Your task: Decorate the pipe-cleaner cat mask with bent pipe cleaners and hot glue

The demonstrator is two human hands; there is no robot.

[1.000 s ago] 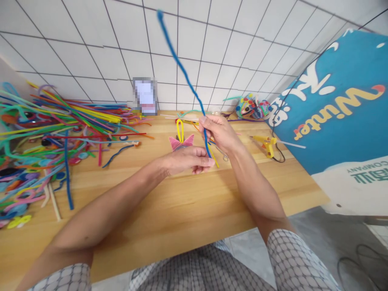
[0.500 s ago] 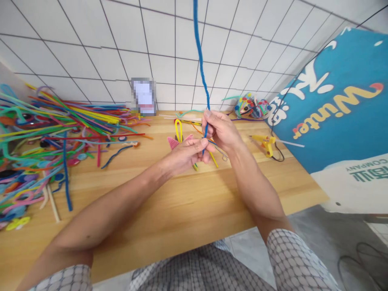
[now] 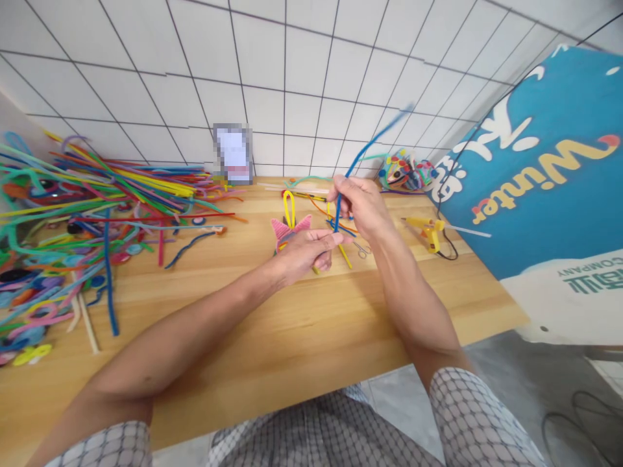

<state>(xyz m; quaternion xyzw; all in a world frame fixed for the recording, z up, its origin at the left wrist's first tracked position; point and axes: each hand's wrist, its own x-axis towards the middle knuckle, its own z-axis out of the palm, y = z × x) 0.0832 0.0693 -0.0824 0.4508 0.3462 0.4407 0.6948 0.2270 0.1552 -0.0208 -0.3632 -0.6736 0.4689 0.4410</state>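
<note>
A blue pipe cleaner runs up and to the right out of my hands, its far tip blurred. My right hand pinches it between thumb and fingers partway along. Just below and to the left, my left hand has thumb and forefinger closed at the pipe cleaner's lower end. Behind my left hand lies a pink pointed-eared piece, partly covered by that hand, with a yellow pipe-cleaner loop above it. Scissors rest on the table beneath my right hand.
A heap of coloured pipe cleaners covers the table's left side, with buttons and small pieces nearer me. A phone leans against the tiled wall. On the right lie a yellow glue gun and a bag of colourful pieces.
The blue pipe cleaner has swung from nearly upright to leaning right, and its far tip now shows. My left hand has shifted slightly left, uncovering more of the pink piece.
</note>
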